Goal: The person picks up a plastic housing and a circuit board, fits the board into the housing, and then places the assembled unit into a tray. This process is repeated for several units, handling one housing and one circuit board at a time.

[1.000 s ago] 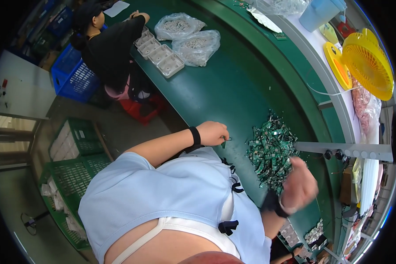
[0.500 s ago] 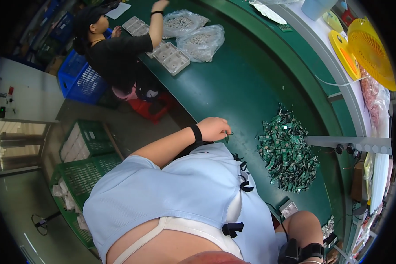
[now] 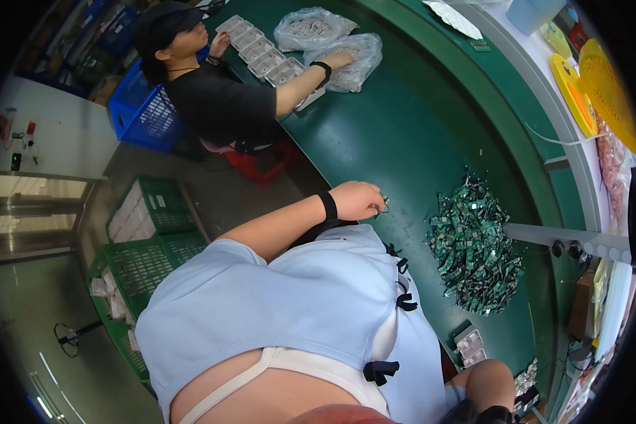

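Note:
My left hand (image 3: 358, 200) is over the near edge of the green table (image 3: 339, 141), a black band round its wrist. Its fingers are pinched on a small green circuit board (image 3: 384, 204) with a thin dark wire; most of the board is hidden by the fingertips. To the right of that hand lies a large heap of small green circuit boards (image 3: 475, 247) with wires. My right arm (image 3: 489, 385) is bent at the lower right, and its hand is out of view. A light-coloured compartment tray (image 3: 470, 345) sits near that arm.
Across the table a person (image 3: 215, 102) reaches into a clear bag (image 3: 353, 60) of small pale parts, beside a row of compartment trays (image 3: 263, 60). A metal arm (image 3: 544, 234) extends over the table by the heap. Green crates (image 3: 138, 272) stand at left, a yellow fan (image 3: 608, 92) at right.
The view has shifted slightly. My left hand still pinches the board, now turned a little. The other person's raised arm has come down into the bag. My right forearm has sunk lower out of view.

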Motion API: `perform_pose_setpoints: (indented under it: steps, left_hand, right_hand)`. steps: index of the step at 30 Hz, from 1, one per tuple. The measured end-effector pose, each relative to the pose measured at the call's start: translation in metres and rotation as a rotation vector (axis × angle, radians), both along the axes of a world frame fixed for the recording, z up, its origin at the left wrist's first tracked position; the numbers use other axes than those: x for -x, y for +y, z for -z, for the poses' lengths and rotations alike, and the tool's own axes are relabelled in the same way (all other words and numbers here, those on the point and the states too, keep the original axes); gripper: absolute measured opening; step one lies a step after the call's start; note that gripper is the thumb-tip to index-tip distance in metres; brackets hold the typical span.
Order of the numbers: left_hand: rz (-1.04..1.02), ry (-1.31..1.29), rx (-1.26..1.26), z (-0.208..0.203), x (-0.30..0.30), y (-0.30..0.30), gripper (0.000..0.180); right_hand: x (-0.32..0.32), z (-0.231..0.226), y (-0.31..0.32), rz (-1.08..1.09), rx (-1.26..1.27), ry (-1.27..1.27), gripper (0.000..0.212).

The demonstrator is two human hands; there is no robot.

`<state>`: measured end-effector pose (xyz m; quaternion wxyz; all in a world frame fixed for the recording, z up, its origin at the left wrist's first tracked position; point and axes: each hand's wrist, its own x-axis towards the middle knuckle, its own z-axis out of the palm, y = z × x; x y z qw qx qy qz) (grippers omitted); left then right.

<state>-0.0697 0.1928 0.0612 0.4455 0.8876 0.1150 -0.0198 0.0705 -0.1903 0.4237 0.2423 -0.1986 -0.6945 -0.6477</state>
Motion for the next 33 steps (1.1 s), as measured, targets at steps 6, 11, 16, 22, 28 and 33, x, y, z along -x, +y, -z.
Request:
perform_pose_setpoints:
  steps: [6,11,16,22,28,33]
  left_hand:
    - [0.015,0.005,0.008,-0.003,-0.002,-0.006,0.017]
    - [-0.002,0.026,-0.007,0.003,0.0,-0.01,0.015]
    - [-0.035,-0.047,0.066,0.002,-0.008,-0.013,0.015]
    - [-0.1,-0.106,0.146,-0.006,-0.023,-0.017,0.014]
    - [-0.11,-0.113,0.165,-0.001,-0.022,-0.02,0.013]
    - [-0.11,-0.12,0.197,0.001,-0.02,-0.025,0.013]
  right_hand:
    - [-0.017,-0.008,-0.112,0.177,0.171,-0.046,0.019]
    - [0.007,0.005,0.028,0.298,0.305,0.012,0.025]
    - [0.039,-0.001,0.041,0.52,0.481,0.019,0.031]
    - [0.032,-0.015,0.027,0.492,0.378,-0.065,0.047]
    - [0.036,-0.02,0.023,0.465,0.472,-0.018,0.05]
    - [0.009,0.008,0.043,0.271,0.326,0.173,0.041]
